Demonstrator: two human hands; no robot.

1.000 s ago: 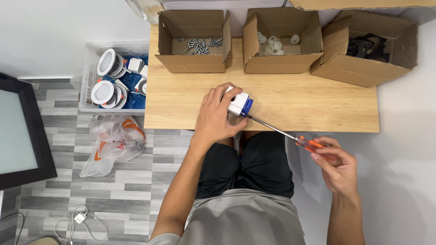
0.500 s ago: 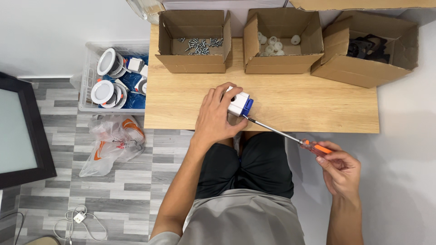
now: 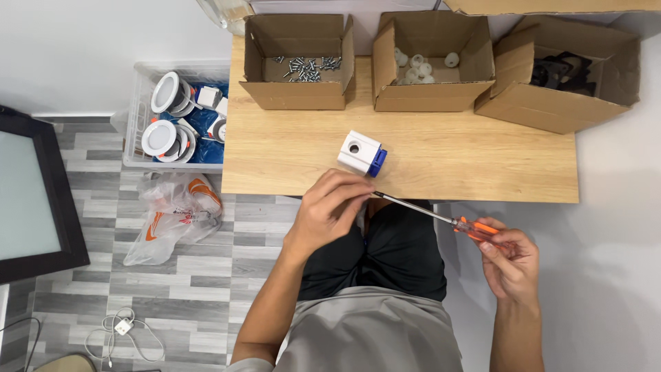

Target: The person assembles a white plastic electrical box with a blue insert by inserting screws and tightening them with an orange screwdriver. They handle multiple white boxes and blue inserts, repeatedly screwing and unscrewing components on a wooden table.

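The right hand [image 3: 513, 265] is curling around the orange handle of a screwdriver [image 3: 441, 217], holding it out to the side, off the tabletop [image 3: 441, 172] edge, with the shaft slanting up toward the other hand. The left hand [image 3: 330, 210] is bunching its fingers around the shaft's far end at the near edge of the tabletop; whether it is pinching the tip itself or something small against it, I cannot tell.

For steady work here, it looks wise to be keeping the shaft level and the fingertips close to the tip, so nothing small is slipping off over the lap.

Just beyond the left hand, apart from it, a white block with a blue end [image 3: 361, 153] is lying on the tabletop, a round hole facing up. Further back three open cardboard boxes are standing in a row: one with screws [image 3: 306, 67], one with white round pieces [image 3: 420, 67], one with black parts [image 3: 561, 72].
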